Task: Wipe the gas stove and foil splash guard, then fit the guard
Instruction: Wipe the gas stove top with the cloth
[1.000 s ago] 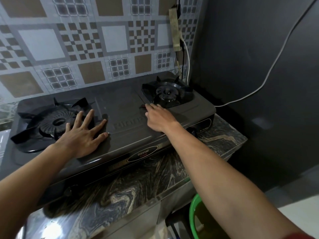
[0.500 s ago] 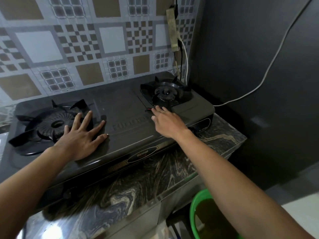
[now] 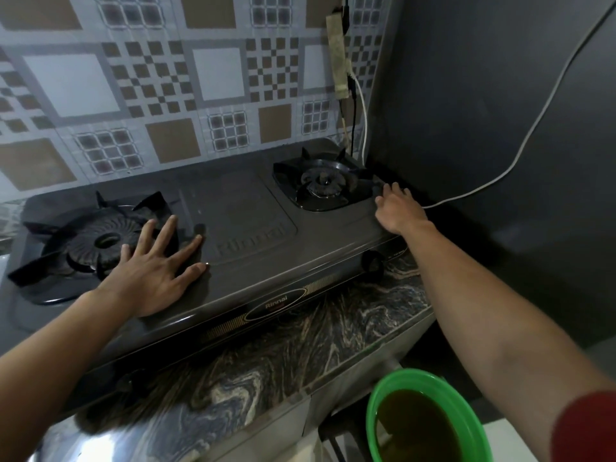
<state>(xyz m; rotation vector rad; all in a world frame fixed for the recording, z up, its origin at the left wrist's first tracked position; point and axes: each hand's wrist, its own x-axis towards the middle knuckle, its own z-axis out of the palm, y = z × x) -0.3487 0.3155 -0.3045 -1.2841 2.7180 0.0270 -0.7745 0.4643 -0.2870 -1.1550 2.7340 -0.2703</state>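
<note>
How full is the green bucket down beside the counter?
Partly full. Murky brownish liquid sits inside the green bucket, with its surface a little below the rim. The frame cuts off the bucket's base, so the depth cannot be told.

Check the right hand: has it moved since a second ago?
Yes. The right hand slid right across the stove: from the right burner's front-left corner to beyond its right side, at the stove's right edge.

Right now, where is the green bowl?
In the head view, the green bowl is at the bottom right, down past the marble counter and its front edge, toward the right end of the stove.
</note>
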